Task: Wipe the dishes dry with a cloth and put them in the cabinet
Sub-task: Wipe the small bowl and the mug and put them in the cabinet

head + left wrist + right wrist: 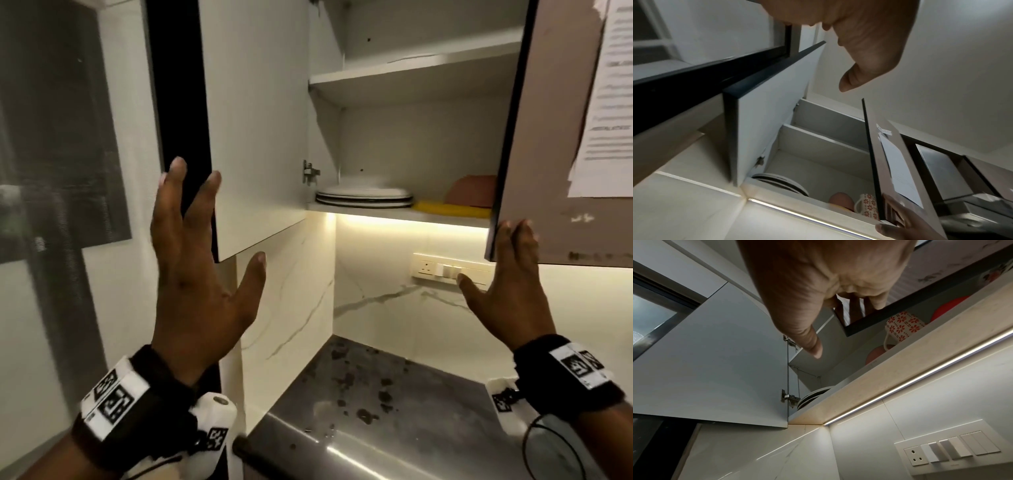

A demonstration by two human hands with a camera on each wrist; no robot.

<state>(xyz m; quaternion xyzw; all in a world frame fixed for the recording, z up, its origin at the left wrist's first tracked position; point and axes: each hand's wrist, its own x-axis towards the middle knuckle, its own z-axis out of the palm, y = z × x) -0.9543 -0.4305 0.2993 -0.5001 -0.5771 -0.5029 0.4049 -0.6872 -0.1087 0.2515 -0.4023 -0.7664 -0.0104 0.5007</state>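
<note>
The cabinet hangs open at 12 o'clock in the head view, pale grey inside, with two shelves. On its lowest shelf, toward 9 o'clock, lies a flat stack of white plates with dark lines between the rims. Toward 3 o'clock from them sits a yellow thing with a dull red bowl over it. The right wrist view also shows a white mug printed with red flowers.

The left hand, at 8 o'clock, is raised with its fingers straight and spread and holds nothing. It stands in front of the free edge of the left door; whether it touches that edge I cannot tell. The right hand, at 4 o'clock, is flat and unclenched, fingertips against the lower corner of the brown right door, thumb spread away.

The right door hides the mug and half of the bowl from the head camera. Sheets of paper are stuck on that door, the print too blurred to read. The plates cannot be counted. The upper shelf is cut off at the top edge. A light strip glows under the cabinet, above a switch panel and a mottled countertop.
</note>
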